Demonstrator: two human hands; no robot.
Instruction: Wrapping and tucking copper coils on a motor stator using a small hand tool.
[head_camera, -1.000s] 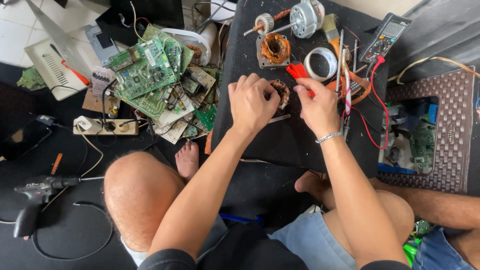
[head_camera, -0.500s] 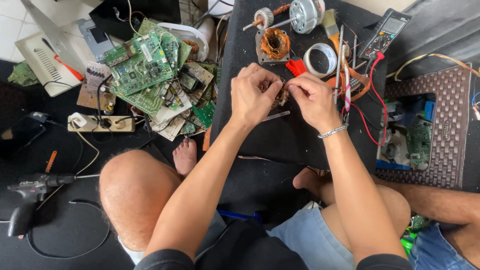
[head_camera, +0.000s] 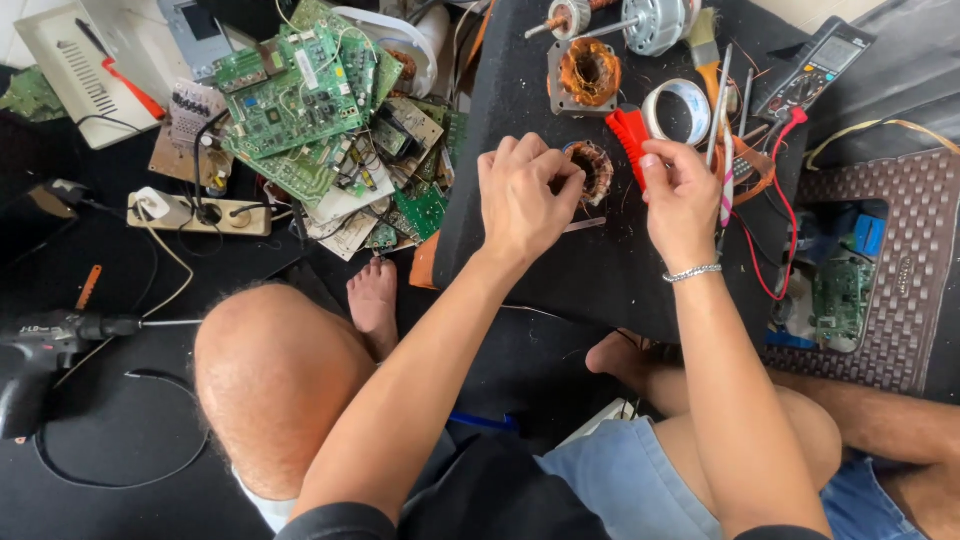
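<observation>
My left hand (head_camera: 525, 195) grips a small copper-wound motor coil (head_camera: 598, 165) and holds it down on a black board (head_camera: 600, 270) across my legs. My right hand (head_camera: 682, 195) is a short way to the right of the coil, its fingers curled and its thumb pinched in, right beside a red-handled tool (head_camera: 630, 135) lying on the board. I cannot make out anything between its fingers.
On the board's far end lie a larger copper-wound stator (head_camera: 588, 72), a tape roll (head_camera: 683, 110), a brush (head_camera: 705, 40), a motor rotor (head_camera: 650, 20) and a multimeter (head_camera: 815, 65) with red leads. Green circuit boards (head_camera: 300, 100) pile up at left by a power strip (head_camera: 195, 212). A drill (head_camera: 50, 345) lies on the floor.
My hands were close together over the coil. My right hand has drawn away to the right, while my left stays on the coil.
</observation>
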